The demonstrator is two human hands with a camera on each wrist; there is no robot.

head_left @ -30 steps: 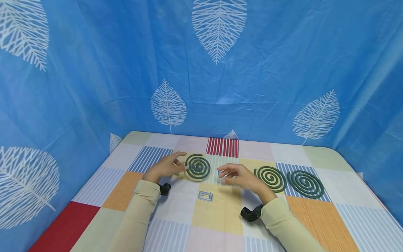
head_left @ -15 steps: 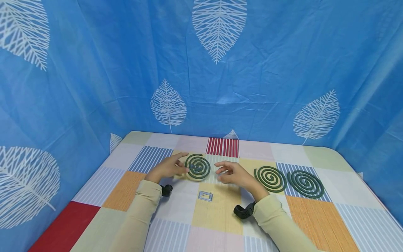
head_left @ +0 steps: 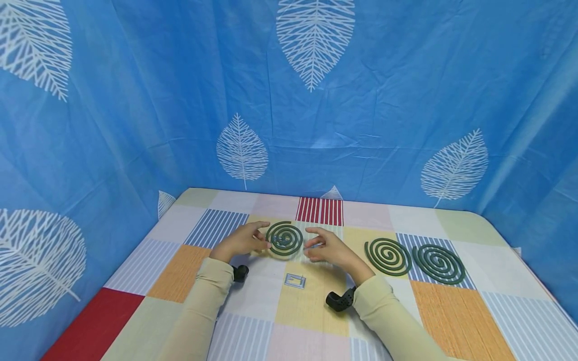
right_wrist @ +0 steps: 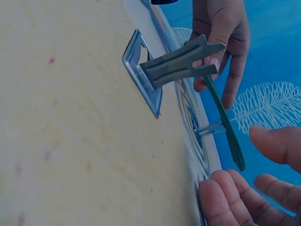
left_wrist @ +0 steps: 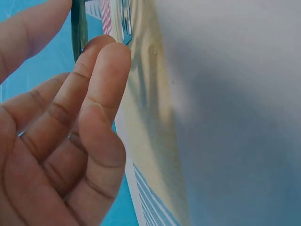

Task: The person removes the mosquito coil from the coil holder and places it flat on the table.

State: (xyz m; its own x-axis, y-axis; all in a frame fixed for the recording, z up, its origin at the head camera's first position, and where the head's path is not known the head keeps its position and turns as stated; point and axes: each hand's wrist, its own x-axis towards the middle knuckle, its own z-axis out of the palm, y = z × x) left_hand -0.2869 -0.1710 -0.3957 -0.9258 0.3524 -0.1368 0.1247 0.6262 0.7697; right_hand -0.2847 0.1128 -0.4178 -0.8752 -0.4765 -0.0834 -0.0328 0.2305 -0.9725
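Observation:
A green mosquito coil [head_left: 284, 238] sits raised and level on a small metal coil stand [right_wrist: 209, 127], whose base is on the cloth. My left hand [head_left: 241, 239] is at the coil's left edge, its index finger reaching past the rim and its thumb tip overlapping the edge. Across from it, my right hand [head_left: 327, 246] is just off the coil's right edge, fingers loosely bent with nothing between them. In the right wrist view its fingertips [right_wrist: 214, 197] come close below the coil's near end. A second metal stand [head_left: 295, 281] with a forked upright stands in front, bearing no coil.
Two more green coils lie on the cloth to the right, a nearer-to-middle coil [head_left: 388, 256] and an outer coil [head_left: 438, 263]. The patchwork tablecloth [head_left: 311, 346] covers the table. Blue leaf-print curtains [head_left: 289, 125] enclose the back and sides.
My right hand has moved left, up to the right edge of the raised coil. The left hand has shifted only slightly to the right; the coils and the second stand look unmoved.

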